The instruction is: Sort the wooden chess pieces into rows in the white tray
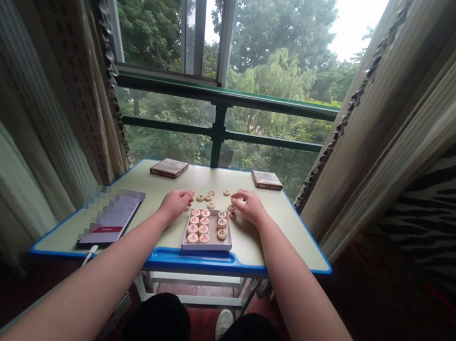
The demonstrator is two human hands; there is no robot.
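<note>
Just in front of me sits a shallow open box (217,246). Red-marked Chinese chess pieces (205,221) fill two columns on its left side; dark-marked pieces (221,233) line its right side, with a gap between. My left hand (175,205) hovers by the box's far left corner, fingers curled together; anything inside them is hidden. My right hand (249,205) is beyond the far right corner, its bent fingers around a Chinese chess piece (241,199), partly covered. Several loose pieces (208,197) lie face up on the table between my hands.
The pale table (285,245) has a blue rim and a front groove (195,257). Two flat brown boxes (169,168) (267,180) stand at its far corners. On the left lies a dark tablet-like device (113,218) with a white cable (90,255). Curtains flank the window.
</note>
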